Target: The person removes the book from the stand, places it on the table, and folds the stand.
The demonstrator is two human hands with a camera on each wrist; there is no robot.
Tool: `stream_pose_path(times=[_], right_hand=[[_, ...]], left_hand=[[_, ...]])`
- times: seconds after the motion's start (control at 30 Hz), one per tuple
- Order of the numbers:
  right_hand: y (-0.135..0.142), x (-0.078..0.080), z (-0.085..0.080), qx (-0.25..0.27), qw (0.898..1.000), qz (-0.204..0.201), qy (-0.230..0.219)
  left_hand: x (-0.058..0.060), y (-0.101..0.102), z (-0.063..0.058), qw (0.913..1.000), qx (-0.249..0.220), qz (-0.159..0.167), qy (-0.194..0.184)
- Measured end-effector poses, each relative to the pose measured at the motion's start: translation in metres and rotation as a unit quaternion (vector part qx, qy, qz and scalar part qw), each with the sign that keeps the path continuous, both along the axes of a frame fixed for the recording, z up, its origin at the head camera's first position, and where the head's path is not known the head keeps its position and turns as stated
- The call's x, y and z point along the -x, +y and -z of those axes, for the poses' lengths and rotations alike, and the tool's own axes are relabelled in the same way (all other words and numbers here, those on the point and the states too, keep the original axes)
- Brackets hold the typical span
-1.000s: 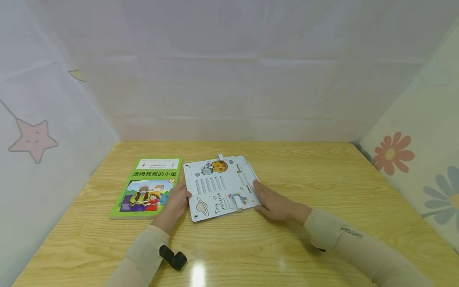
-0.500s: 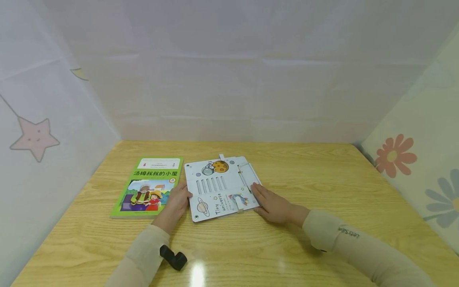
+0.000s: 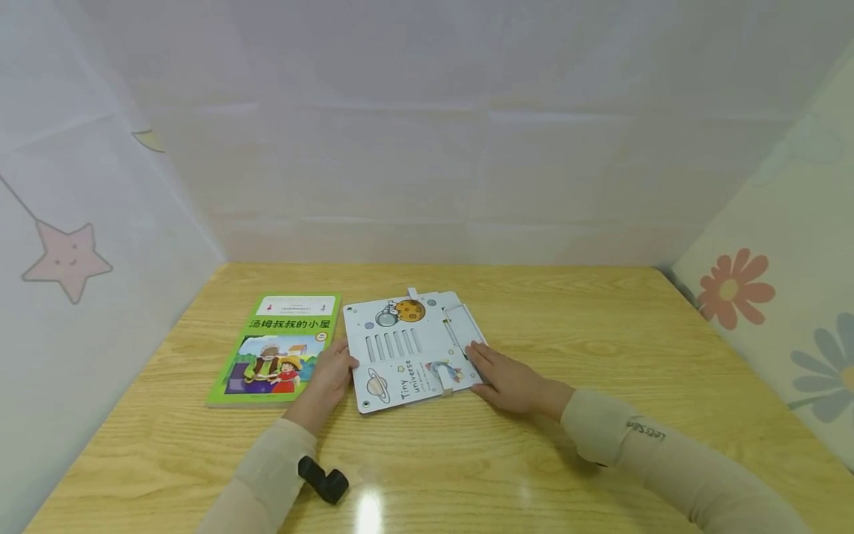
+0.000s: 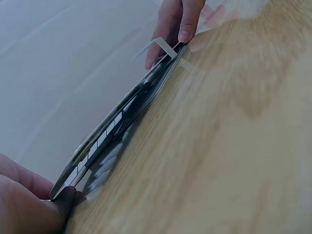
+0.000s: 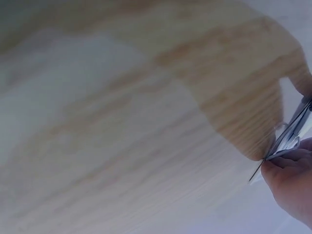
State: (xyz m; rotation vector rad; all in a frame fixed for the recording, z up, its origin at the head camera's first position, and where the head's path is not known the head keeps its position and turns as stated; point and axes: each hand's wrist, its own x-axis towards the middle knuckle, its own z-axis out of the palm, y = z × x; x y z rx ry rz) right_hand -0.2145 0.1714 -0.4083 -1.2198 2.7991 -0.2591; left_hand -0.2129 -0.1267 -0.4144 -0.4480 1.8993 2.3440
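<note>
A white folded book stand [image 3: 432, 337], printed with planets and "Tiny universe", lies at the middle of the table. My left hand [image 3: 329, 373] grips its left edge, the thumb on top. On the opposite edge, my right hand [image 3: 508, 380] holds it, fingers laid over the narrow white flap [image 3: 465, 326]. The left wrist view shows the stand [image 4: 109, 124] edge-on, with layers and dark gaps along its side. There the right hand [image 4: 175, 24] pinches the far end. In the right wrist view the right hand [image 5: 292, 183] is partly cut off by the frame.
A green picture book [image 3: 273, 363] with Chinese lettering lies left of the stand, close by the left hand. The wooden table [image 3: 600, 319] is bounded by a pale cloth wall [image 3: 427, 148] behind and patterned cloth at both sides.
The flap at the stand's right edge has swung inward over the slots, and the right hand has shifted slightly left with it. The left hand stays at its edge.
</note>
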Motion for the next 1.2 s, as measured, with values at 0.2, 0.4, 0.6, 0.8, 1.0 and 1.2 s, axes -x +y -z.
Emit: stream_pose_path(times=[0.2,0.4,0.6,0.8,1.0,1.2], right_hand=[[-0.001,-0.003,0.0,-0.001,1.0,0.02,0.007],[-0.005,-0.008,-0.002,-0.016,0.999,0.029,0.031],[-0.008,-0.013,-0.006,-0.026,0.998,0.037,0.041],[-0.012,-0.015,-0.008,-0.038,0.997,0.053,0.045],[-0.015,-0.018,-0.01,-0.047,0.996,0.065,0.051],[-0.014,-0.018,-0.009,-0.049,0.995,0.071,0.056]], left_hand=[[0.001,0.001,-0.002,0.9997,0.023,0.001,-0.01],[0.006,0.001,-0.004,0.9985,0.051,0.008,-0.017],[0.013,0.0,-0.007,0.9971,0.066,0.028,-0.025],[0.022,-0.003,-0.009,0.9948,0.082,0.055,-0.029],[0.031,-0.003,-0.009,0.9946,0.075,0.058,-0.043],[0.034,-0.001,-0.009,0.9946,0.075,0.061,-0.04]])
